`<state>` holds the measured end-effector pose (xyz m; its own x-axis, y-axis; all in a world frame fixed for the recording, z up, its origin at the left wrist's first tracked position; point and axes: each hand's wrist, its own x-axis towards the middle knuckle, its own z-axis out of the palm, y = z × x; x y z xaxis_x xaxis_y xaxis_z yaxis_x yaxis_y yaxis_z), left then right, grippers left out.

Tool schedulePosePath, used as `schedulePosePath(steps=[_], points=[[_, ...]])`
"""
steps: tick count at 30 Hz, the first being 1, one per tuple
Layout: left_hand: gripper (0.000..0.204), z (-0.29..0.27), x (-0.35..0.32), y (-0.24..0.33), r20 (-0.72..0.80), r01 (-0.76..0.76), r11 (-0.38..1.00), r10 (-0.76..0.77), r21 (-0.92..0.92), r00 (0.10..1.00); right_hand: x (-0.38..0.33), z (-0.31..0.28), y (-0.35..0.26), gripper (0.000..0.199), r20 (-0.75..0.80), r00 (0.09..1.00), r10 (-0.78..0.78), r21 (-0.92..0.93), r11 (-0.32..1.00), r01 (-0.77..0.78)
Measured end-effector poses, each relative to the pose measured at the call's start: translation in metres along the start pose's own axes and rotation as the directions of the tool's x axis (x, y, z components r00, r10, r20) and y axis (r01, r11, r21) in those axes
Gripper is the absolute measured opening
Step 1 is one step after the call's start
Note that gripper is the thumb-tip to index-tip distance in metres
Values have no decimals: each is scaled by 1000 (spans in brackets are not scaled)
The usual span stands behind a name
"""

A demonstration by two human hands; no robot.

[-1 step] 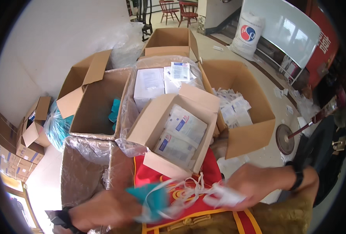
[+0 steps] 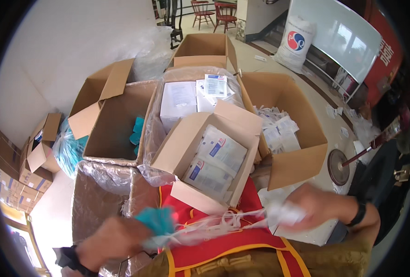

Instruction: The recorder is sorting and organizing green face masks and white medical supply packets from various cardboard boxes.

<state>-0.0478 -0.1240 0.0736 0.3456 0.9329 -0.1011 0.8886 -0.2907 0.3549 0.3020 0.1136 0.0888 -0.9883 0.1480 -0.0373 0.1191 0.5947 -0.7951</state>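
Observation:
My left hand (image 2: 110, 242), smeared by motion, is closed on a teal sheet-like piece (image 2: 156, 221) at the lower middle. On the other side, my right hand (image 2: 309, 207) grips a white crumpled bundle (image 2: 283, 213). Thin white ties (image 2: 228, 220) stretch between the two hands, in front of a red apron (image 2: 242, 251) with yellow trim on my body. Just beyond them, a small open carton (image 2: 200, 196) is tilted toward me, holding flat white packets (image 2: 221, 150) with blue and red print.
A plastic-lined carton (image 2: 151, 122) behind holds white boxes (image 2: 179, 99). Teal pieces (image 2: 137, 131) lie in the left carton (image 2: 105, 134), white packets (image 2: 279, 129) in the right one (image 2: 302, 168). A round-based metal stand (image 2: 339, 166) and a white sack (image 2: 295, 46) stand on the right.
My hands have drawn apart: the left one, with the teal piece, moved left, and the right one moved right and slightly up. The white ties between them are now more stretched.

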Motion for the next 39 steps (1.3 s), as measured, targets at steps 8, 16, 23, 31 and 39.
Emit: schedulePosePath(steps=[8, 16, 23, 31, 39], points=[[37, -14, 70, -20, -326, 64, 967, 21, 246, 945, 70, 46, 84, 33, -196, 813, 548, 800, 568, -190], [45, -23, 88, -10, -247, -11, 892, 137, 452, 959, 137, 102, 84, 41, -135, 987, 90, 975, 192, 116], [26, 7, 93, -22, -342, 34, 964, 60, 263, 938, 129, 96, 47, 35, -32, 995, 90, 844, 537, -21], [33, 98, 77, -13, -113, 145, 830, -242, -539, 964, 118, 119, 49, 27, 220, 956, 194, 883, 377, -280], [35, 83, 82, -18, -227, 212, 930, -286, -301, 931, 112, 102, 46, 32, 300, 894, 332, 841, 350, -413]])
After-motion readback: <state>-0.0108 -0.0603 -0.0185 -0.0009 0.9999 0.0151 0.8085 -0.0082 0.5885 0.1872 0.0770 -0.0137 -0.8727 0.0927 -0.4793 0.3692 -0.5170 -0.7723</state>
